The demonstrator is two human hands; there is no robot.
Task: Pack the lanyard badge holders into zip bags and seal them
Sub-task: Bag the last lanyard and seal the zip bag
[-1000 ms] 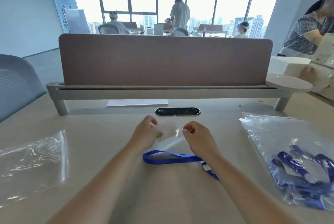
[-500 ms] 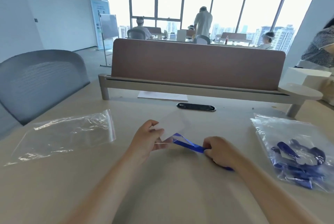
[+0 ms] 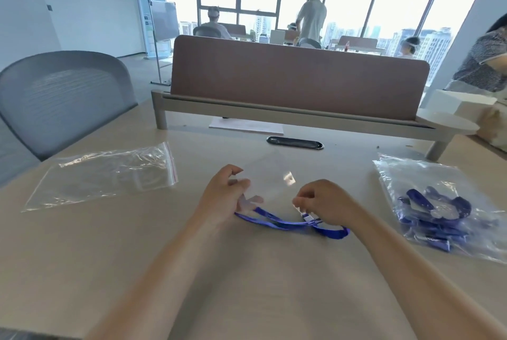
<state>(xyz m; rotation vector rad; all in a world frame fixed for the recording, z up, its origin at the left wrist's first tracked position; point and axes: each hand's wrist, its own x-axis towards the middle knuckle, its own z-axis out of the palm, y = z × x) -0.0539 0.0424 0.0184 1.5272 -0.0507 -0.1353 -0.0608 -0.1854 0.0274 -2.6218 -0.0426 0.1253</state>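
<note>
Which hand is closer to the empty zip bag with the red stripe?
Left. The left hand sits just right of the empty zip bag; the right hand is farther right, past the clear badge holder.

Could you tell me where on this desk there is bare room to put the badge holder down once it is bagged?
Bare desk lies near the edge, below the blue lanyard, and between the left hand and the empty zip bag. It is crowded on the right, by the zip bag of lanyards beside the right hand.

On the desk [image 3: 82, 271]: empty zip bag [image 3: 107, 175] at ten o'clock, filled bag [image 3: 439, 202] at two, lanyard [image 3: 288, 220] centre, divider [image 3: 296, 79] at twelve.
</note>
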